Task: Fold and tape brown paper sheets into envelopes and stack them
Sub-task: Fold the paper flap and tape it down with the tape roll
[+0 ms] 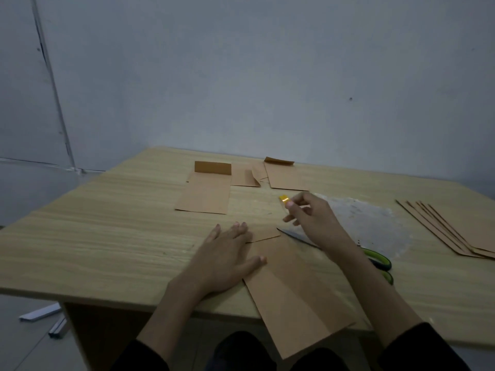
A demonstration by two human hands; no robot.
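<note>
Fingers: left hand [227,259] lies flat, pressing the fold; right hand [314,218] pinches a yellow tape piece [284,200].
Folded sheet [300,295]: brown, creased lengthwise, overhanging the table [107,236] at its near edge.
Taping: pin the flap flat, lay tape across the seam, then rub it down.
Far side: folded envelopes [206,194] lie apart, flaps raised.

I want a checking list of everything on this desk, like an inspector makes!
Surface: wood-grain table.
Job's things: paper overhanging the near edge; yellow tape; folded pieces at the far side; stack at the right.
Clutter: scissors partly under the right forearm; plastic sheet.
Hands: left hand flat on the paper; right hand pinches the tape.
Cables: nothing seen.
Surroundings: grey wall; white strips on the floor.
</note>
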